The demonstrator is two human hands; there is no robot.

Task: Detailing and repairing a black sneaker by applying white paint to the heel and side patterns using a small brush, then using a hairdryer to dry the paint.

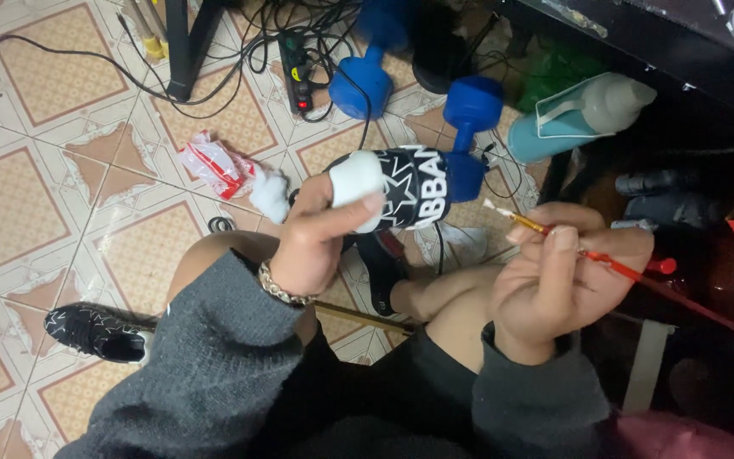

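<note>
Your left hand (pixel 312 246) has its grip clenched around a black sneaker (pixel 401 189) with white stars and a white toe cap, thumb pressed across the white toe. You hold the shoe up above your knees, over the tiled floor (pixel 36 195), toe toward you and the rest pointing away toward the blue dumbbells (pixel 469 127).

Your right hand (pixel 567 276) has its grip pinched on a thin paintbrush (pixel 545 228) with a red and yellow handle. The pale bristle tip points left and sits just beside the sneaker's side, apart from it by a small gap; the red handle runs out to the right past your fingers.

On the floor, a second black starred sneaker (pixel 95 331) lies near your left elbow. A red and white wrapper (pixel 214 164) and a wad of white cotton (pixel 272 194) lie beyond your left hand. A black power strip (pixel 297 72) with tangled cables sits near the dumbbells, and a pale blue bottle (pixel 579 115) lies on its side to the right of them.
</note>
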